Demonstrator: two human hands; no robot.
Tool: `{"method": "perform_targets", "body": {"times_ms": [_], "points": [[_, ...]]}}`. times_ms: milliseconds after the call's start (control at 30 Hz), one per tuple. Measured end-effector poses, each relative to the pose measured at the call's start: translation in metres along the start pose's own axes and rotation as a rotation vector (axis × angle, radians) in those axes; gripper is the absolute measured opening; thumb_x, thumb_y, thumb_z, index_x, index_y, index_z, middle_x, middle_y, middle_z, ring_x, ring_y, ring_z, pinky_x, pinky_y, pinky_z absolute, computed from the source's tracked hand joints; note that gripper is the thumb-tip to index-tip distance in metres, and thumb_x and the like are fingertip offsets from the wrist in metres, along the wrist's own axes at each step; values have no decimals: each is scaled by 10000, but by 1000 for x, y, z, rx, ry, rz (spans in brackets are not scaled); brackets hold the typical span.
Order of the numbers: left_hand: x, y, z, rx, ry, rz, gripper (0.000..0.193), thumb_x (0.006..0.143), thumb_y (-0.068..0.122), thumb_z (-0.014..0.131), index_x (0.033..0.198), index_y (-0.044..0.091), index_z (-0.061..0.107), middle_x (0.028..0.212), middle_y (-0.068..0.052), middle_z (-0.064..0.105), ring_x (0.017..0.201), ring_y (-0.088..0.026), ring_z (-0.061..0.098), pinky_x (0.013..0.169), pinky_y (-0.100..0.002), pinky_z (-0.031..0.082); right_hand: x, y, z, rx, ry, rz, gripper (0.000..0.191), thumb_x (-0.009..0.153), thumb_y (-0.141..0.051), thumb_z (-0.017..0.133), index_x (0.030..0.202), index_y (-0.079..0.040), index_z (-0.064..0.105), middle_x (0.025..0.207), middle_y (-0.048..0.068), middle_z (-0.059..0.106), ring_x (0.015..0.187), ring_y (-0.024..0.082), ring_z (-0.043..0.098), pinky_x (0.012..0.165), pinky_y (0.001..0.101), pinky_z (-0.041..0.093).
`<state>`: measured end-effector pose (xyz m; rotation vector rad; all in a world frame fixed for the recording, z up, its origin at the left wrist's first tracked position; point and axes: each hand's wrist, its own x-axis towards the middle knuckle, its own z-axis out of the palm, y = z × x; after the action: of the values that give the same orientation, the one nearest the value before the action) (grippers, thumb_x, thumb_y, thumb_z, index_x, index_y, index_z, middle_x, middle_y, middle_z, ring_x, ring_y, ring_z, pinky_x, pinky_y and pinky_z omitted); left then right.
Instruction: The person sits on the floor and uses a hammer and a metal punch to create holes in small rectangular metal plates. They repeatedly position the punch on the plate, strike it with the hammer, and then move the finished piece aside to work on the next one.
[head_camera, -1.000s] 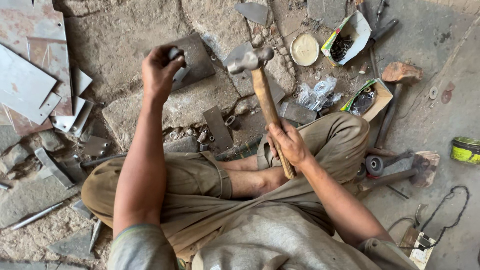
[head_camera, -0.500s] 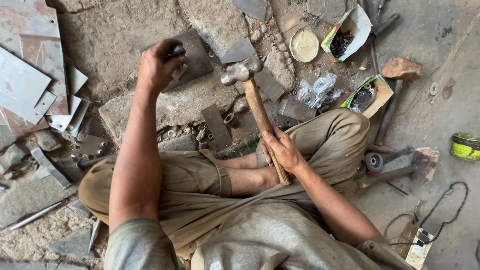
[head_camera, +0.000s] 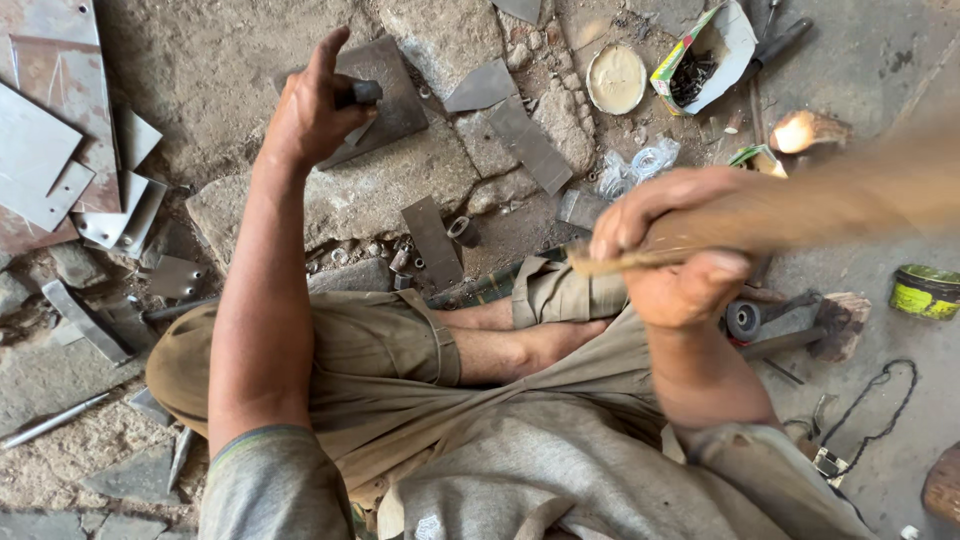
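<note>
The wooden-handled hammer (head_camera: 800, 205), held low over the work half a second ago, is now swinging high and to the right, its handle a brown blur and its head out of frame. The right hand (head_camera: 672, 250) is gripping the near end of the handle, fingers wrapped fully around it. The left hand (head_camera: 312, 105) is staying where it was, thumb and curled fingers pinching a short dark steel punch (head_camera: 362, 93) upright, with the index finger pointing free. The punch is standing on a dark flat sheet-metal plate (head_camera: 395, 100), which is lying on a rough grey stone slab (head_camera: 400, 185) in front of the seated person's crossed legs. Whether the plate is already marked or pierced cannot be told, since the hand is covering the spot. Judging by the raised hammer and the steadied punch, the work looks to be mid-stroke, with striking under way and not finished. Cut grey metal sheets (head_camera: 45, 150) are lying at the far left, small plates and short tube offcuts (head_camera: 462, 228) are scattered near the knees, and an open cardboard box of dark fasteners (head_camera: 700, 65) is sitting beside a round pale lid (head_camera: 616, 78).
</note>
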<state>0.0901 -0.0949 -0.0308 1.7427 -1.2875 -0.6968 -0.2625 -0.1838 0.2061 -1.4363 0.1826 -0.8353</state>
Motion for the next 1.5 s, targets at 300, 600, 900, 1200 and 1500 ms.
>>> {"method": "perform_targets", "body": {"times_ms": [300,600,900,1200,1500], "points": [[-10,16,-6,-79,75,-30,889,897,31,848,1597,64,301,1141,-211,763,1042,-310,763,924,-441,608,-29,115,-18,-592,-265,841,318,1091,-357,444,1063,-49,520,693,-1,582,502,116,589,437,300,539],[-68,57,12,408,-314,-566,273,1047,271,640,1275,120,640,1111,-174,739,934,-293,737,837,-432,627,-81,59,-46,-483,-112,874,356,1084,-394,436,1059,-56,547,684,-2,623,490,96,607,407,247,536],[-91,59,115,590,-270,-498,342,1054,200,555,1276,-60,557,1149,-291,642,951,-379,704,748,-459,618,-131,53,-63,-145,181,996,364,1048,-421,539,1118,-65,556,723,30,584,488,100,549,393,257,457],[-100,96,65,261,30,-460,303,758,318,877,934,86,793,957,-143,752,703,-209,702,582,-334,561,-138,30,-89,-6,279,994,366,1012,-438,563,1100,-82,549,700,30,582,467,113,554,368,268,455],[12,120,49,-477,487,-610,223,872,125,826,1047,8,752,958,-102,783,677,-140,688,539,-250,562,-156,1,-120,41,370,929,370,1041,-432,516,1091,-68,557,713,40,618,463,117,581,377,266,499]]}}
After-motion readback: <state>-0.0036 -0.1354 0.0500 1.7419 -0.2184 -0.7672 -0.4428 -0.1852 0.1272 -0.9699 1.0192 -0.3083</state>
